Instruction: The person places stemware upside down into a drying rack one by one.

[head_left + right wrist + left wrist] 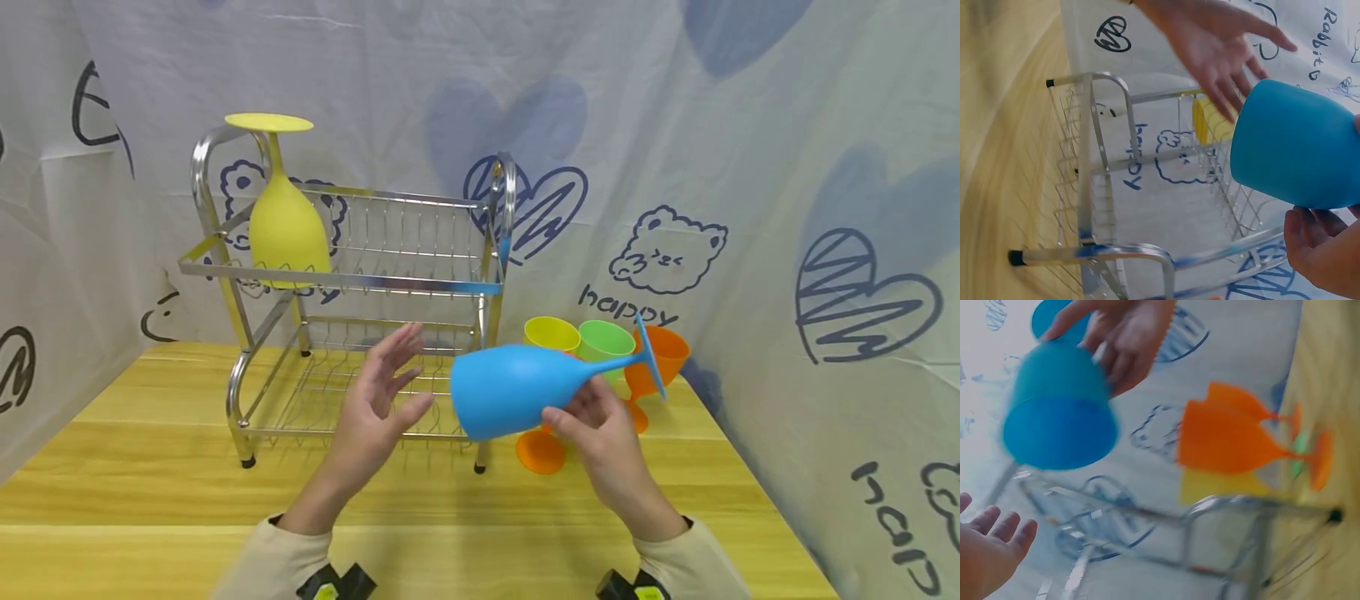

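In the head view a blue plastic goblet [510, 392] lies tilted on its side in the air, its mouth to the left and its foot to the right. My right hand [611, 446] grips it near where bowl meets stem, thumb in front. Beside the mouth is my left hand [375, 408], fingers spread and apart from the rim. The left wrist view looks toward the mouth of the blue goblet [1060, 428]. A yellow goblet [288, 229] stands upside down at the left of the upper tier of a metal dish rack [405, 283].
Right of the rack, several goblets stand upright on the wooden table [420, 542]: a yellow one [552, 333], a green one [606, 337], an orange one [663, 354], and another orange foot [540, 452] partly hidden by the blue goblet. Printed cloth [637, 100] hangs behind.
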`<control>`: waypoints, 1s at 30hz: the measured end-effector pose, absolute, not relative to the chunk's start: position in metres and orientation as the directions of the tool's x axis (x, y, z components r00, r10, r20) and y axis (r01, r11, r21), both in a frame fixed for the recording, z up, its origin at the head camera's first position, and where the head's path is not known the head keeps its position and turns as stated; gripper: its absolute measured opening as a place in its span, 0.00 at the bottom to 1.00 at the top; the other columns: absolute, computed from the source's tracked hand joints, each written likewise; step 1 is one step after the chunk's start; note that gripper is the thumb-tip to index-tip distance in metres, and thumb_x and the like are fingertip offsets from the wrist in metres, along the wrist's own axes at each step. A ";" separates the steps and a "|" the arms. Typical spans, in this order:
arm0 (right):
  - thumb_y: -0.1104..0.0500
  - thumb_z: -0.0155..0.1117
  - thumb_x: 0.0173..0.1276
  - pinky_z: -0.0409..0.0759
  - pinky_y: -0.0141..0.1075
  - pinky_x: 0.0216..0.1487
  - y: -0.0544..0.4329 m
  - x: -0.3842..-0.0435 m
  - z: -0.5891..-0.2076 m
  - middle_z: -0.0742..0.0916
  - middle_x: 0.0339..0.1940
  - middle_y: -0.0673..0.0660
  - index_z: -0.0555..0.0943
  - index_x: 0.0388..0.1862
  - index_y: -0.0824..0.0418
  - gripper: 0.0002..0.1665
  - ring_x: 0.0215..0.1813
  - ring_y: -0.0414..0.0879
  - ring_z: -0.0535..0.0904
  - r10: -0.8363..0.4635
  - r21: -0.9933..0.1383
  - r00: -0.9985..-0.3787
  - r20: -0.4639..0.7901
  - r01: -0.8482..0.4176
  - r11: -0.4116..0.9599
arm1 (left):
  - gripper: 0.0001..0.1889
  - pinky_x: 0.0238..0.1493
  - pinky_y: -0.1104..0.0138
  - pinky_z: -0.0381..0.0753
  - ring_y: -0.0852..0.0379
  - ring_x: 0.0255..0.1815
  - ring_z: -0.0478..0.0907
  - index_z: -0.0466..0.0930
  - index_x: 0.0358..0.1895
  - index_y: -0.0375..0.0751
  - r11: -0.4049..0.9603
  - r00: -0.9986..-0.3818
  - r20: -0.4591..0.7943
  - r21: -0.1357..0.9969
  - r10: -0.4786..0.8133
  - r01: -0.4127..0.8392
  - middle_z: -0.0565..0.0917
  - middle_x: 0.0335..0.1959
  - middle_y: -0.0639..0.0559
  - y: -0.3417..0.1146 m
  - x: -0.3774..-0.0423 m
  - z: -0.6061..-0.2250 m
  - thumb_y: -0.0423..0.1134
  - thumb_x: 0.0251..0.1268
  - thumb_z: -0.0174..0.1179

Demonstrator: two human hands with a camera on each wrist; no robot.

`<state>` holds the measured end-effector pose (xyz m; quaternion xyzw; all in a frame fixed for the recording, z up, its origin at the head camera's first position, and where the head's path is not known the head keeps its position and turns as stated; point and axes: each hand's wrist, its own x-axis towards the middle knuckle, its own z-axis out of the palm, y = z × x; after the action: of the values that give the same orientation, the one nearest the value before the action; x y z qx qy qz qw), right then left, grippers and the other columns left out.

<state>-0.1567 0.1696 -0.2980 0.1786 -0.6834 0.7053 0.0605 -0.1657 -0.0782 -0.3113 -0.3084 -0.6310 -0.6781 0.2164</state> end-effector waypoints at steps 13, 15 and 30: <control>0.72 0.58 0.65 0.74 0.34 0.59 0.183 -0.158 -0.274 0.72 0.66 0.60 0.60 0.71 0.66 0.35 0.61 0.50 0.73 -0.082 -0.887 -0.884 0.460 -0.462 0.010 | 0.32 0.70 0.63 0.57 0.52 0.70 0.59 0.66 0.68 0.34 0.504 -0.555 0.821 0.537 -0.132 0.676 0.64 0.71 0.46 -0.166 -0.167 -0.247 0.29 0.57 0.63; 0.73 0.58 0.64 0.74 0.34 0.59 0.185 -0.159 -0.268 0.73 0.66 0.59 0.62 0.71 0.66 0.36 0.62 0.52 0.73 -0.060 -0.867 -0.865 0.498 -0.499 0.004 | 0.33 0.71 0.61 0.53 0.52 0.71 0.56 0.67 0.67 0.33 0.569 -0.510 0.843 0.507 -0.171 0.647 0.63 0.71 0.47 -0.183 -0.173 -0.241 0.31 0.55 0.65; 0.62 0.61 0.67 0.72 0.48 0.63 0.172 -0.176 -0.214 0.73 0.68 0.54 0.63 0.73 0.56 0.35 0.67 0.52 0.69 -0.032 -0.811 -0.819 0.573 -0.572 0.122 | 0.46 0.73 0.63 0.50 0.54 0.75 0.50 0.46 0.77 0.49 0.500 -0.790 0.556 0.776 -0.258 0.383 0.51 0.76 0.48 -0.256 -0.203 -0.232 0.39 0.61 0.66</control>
<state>-0.1757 0.1719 -0.2144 0.2104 -0.7174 0.6284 0.2149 -0.2025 -0.2565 -0.2325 -0.0390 -0.8041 -0.4983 0.3217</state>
